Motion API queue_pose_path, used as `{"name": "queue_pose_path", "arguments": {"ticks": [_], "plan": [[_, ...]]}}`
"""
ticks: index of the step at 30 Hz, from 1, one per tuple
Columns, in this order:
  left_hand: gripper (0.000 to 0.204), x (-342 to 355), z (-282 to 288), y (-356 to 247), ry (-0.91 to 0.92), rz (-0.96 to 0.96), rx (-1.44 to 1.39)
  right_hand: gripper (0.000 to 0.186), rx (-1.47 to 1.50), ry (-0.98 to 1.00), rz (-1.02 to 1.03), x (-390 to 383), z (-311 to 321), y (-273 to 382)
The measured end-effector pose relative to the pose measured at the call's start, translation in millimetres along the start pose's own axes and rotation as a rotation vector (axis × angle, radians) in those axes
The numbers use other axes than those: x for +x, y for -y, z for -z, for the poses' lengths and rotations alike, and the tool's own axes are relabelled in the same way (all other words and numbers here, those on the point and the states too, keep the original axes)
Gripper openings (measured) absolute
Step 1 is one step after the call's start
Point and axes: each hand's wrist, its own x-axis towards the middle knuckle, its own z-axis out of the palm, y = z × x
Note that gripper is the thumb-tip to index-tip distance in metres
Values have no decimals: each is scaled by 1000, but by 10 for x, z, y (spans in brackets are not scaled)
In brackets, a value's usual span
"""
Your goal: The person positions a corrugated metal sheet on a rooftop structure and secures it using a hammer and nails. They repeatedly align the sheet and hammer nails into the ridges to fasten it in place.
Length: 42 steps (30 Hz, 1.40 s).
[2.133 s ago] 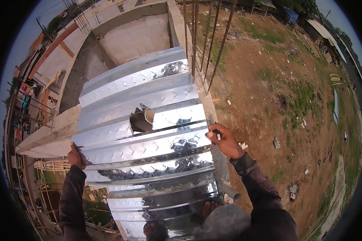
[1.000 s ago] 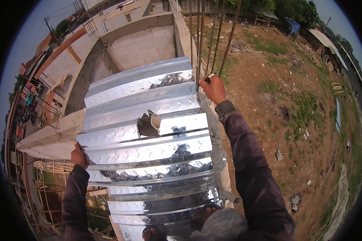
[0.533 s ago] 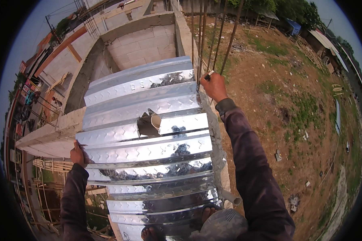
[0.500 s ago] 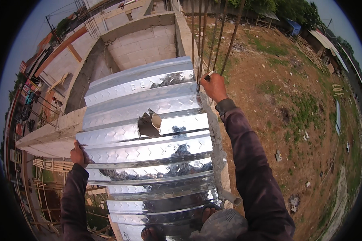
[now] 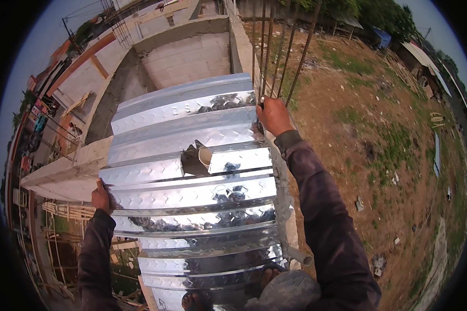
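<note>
Ribbed, shiny metal decking sheets point(image 5: 192, 194) span between concrete walls in front of me. My left hand point(image 5: 101, 197) is closed on the left edge of a sheet, thumb pointing away from me. Near the sheet's far right edge, my right hand point(image 5: 276, 115) is a closed fist beside upright steel rods point(image 5: 271, 57). A small pale tip shows at its fingers; I cannot make out what they hold. Between my hands, a torn-edged hole point(image 5: 193, 159) in the decking shows a pale pipe end point(image 5: 205, 157) inside.
A rough concrete wall edge point(image 5: 283, 194) borders the decking on the right, with a pipe stub point(image 5: 300, 256) jutting out. Bare ground point(image 5: 337, 129) lies far below. Beyond the sheets is a block-walled opening point(image 5: 189, 59). My feet point(image 5: 194, 300) stand on the decking.
My right hand has shifted slightly left and nearer, from among the rods toward the sheet's edge, its wrist turning. My left hand keeps its place on the sheet edge.
</note>
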Motion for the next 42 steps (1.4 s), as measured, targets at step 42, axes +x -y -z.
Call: {"name": "queue_pose_path", "arguments": {"ticks": [42], "plan": [[83, -202, 109, -226, -6, -54, 105, 24, 402, 122, -179, 381, 31, -431]]}}
